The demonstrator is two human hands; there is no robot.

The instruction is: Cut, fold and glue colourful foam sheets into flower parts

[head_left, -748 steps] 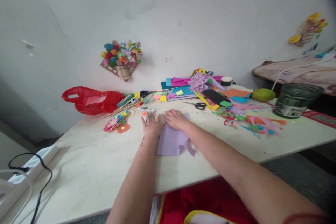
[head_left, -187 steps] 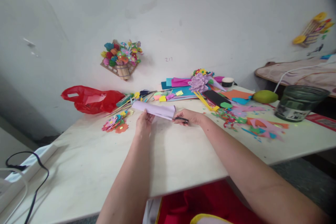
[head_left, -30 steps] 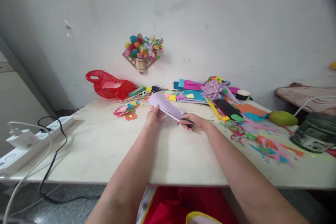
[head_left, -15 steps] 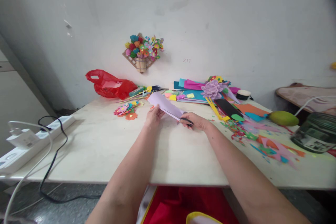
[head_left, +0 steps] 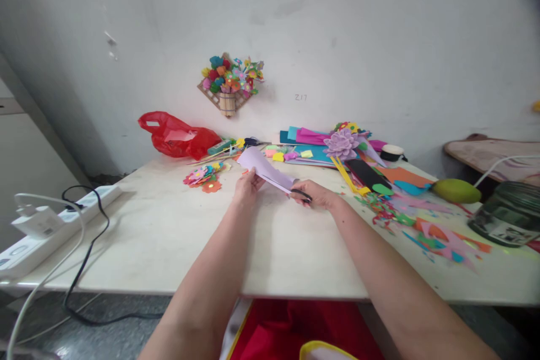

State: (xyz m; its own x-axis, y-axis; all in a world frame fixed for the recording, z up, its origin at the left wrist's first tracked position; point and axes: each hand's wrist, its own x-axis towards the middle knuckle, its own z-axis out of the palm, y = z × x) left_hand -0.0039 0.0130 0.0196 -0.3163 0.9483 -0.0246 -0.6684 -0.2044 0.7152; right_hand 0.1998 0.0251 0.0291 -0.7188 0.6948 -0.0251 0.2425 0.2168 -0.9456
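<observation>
We are mid-cut on the lilac foam sheet (head_left: 264,167), held above the table (head_left: 169,247). Our left hand (head_left: 248,187) pinches its near edge; our right hand (head_left: 314,196) grips scissors (head_left: 300,195). Next, steady feeding toward the blades.

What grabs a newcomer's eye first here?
Probably the two hands mid-table: the left hand holds up a folded lilac sheet while the right hand works black-handled scissors at its near end. Next, the bright flower bouquet on the white wall, and the red plastic bag at the table's far left.
</observation>
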